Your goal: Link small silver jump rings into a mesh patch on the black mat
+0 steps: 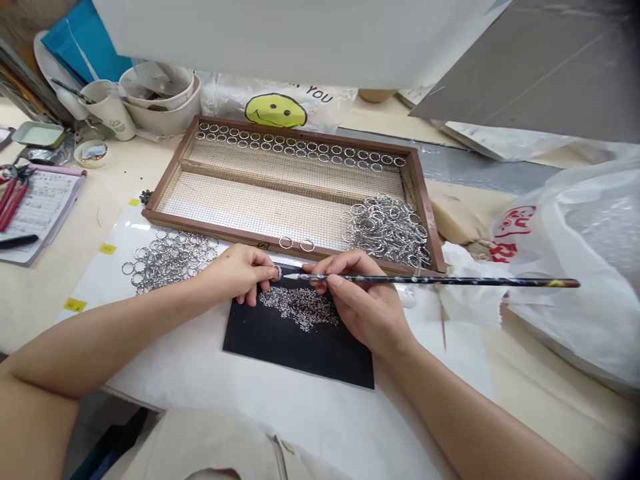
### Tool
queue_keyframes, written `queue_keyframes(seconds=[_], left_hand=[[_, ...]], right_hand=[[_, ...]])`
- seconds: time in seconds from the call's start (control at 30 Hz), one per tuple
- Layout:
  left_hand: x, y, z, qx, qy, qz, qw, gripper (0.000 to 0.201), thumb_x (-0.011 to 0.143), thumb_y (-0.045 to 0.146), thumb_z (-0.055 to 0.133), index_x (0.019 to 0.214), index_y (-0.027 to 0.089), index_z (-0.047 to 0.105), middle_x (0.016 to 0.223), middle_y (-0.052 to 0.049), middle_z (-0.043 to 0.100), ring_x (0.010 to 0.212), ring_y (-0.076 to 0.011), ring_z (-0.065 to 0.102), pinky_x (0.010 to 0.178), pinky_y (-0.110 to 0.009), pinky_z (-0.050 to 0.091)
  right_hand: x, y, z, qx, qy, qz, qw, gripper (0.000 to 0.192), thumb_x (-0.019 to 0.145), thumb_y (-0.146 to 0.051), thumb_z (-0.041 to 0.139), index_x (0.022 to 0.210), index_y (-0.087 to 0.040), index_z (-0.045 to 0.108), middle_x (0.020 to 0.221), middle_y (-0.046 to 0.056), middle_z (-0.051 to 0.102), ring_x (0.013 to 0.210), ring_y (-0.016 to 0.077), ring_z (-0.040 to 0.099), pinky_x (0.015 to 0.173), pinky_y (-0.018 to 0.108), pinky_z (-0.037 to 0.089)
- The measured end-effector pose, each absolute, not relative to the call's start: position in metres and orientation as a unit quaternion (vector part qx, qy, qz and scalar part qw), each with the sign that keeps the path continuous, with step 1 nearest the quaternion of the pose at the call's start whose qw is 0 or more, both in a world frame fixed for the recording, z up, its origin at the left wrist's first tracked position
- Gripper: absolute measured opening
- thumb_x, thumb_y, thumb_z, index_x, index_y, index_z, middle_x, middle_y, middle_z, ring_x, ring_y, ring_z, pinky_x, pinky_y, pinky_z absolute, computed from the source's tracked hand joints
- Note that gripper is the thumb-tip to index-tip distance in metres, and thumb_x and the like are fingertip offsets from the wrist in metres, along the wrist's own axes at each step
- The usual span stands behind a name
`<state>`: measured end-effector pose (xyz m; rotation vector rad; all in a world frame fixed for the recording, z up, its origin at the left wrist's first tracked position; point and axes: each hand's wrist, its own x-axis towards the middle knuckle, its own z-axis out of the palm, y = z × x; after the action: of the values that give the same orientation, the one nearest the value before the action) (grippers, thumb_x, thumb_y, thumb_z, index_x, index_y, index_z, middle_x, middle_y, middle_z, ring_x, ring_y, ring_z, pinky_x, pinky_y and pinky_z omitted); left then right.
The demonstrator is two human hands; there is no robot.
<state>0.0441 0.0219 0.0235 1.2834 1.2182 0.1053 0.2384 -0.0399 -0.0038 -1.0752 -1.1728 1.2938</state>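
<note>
My left hand (239, 272) pinches a small metal ring (278, 272) over the top edge of a black mat (280, 347). My right hand (363, 297) grips a long dark pencil-like stick (450, 281), its white tip touching the ring. A heap of tiny sparkling stones (303, 308) lies on the mat between both hands. To the left of my left hand lies a pile of loose silver rings (167, 257).
Just beyond my hands stands a wooden mesh tray (423, 193) holding rows of rings (300, 147) along its far side and a ring heap (387, 230) at its right. White plastic bags (575, 267) lie at right. Cups and bowls (150, 100), a paper form (37, 210) and pliers (13, 193) are at left.
</note>
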Motion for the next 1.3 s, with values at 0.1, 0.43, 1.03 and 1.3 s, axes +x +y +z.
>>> queue_keyframes(seconds=[0.1, 0.43, 1.03, 1.3], left_hand=[[0.0442, 0.0216, 0.0238, 0.563, 0.535, 0.045, 0.629, 0.016, 0.083, 0.03, 0.057, 0.076, 0.016, 0.06, 0.068, -0.001, 0.064, 0.038, -0.0054, 0.052, 0.036, -0.018, 0.033], [0.0431, 0.0215, 0.0179, 0.571, 0.524, 0.047, 0.63, 0.016, 0.08, 0.032, 0.057, 0.074, 0.017, 0.058, 0.067, 0.001, 0.062, 0.038, -0.0073, 0.053, 0.035, -0.02, 0.035], [0.0433, 0.0226, 0.0237, 0.556, 0.531, 0.026, 0.639, 0.022, 0.085, 0.032, 0.054, 0.074, 0.014, 0.06, 0.067, -0.001, 0.064, 0.04, -0.0058, 0.052, 0.038, -0.019, 0.036], [0.0448, 0.0218, 0.026, 0.559, 0.537, 0.023, 0.631, 0.022, 0.085, 0.03, 0.054, 0.073, 0.014, 0.059, 0.065, 0.0, 0.062, 0.04, -0.0055, 0.053, 0.036, -0.018, 0.035]], right_hand=[[0.2393, -0.0405, -0.0053, -0.454, -0.498, 0.533, 0.511, 0.01, 0.082, -0.03, 0.061, 0.08, -0.025, 0.052, 0.081, -0.001, 0.059, 0.071, 0.015, 0.056, 0.068, 0.034, 0.049], [0.2392, -0.0394, -0.0052, -0.43, -0.512, 0.537, 0.514, 0.008, 0.083, -0.028, 0.059, 0.081, -0.026, 0.052, 0.078, -0.001, 0.059, 0.071, 0.0152, 0.056, 0.067, 0.034, 0.047], [0.2391, -0.0402, -0.0075, -0.41, -0.492, 0.549, 0.537, 0.005, 0.084, -0.023, 0.06, 0.082, -0.024, 0.056, 0.081, -0.001, 0.06, 0.075, 0.0146, 0.055, 0.07, 0.034, 0.044], [0.2401, -0.0404, -0.0089, -0.409, -0.494, 0.549, 0.536, 0.005, 0.084, -0.023, 0.061, 0.083, -0.024, 0.057, 0.083, -0.001, 0.061, 0.073, 0.0139, 0.055, 0.069, 0.034, 0.043]])
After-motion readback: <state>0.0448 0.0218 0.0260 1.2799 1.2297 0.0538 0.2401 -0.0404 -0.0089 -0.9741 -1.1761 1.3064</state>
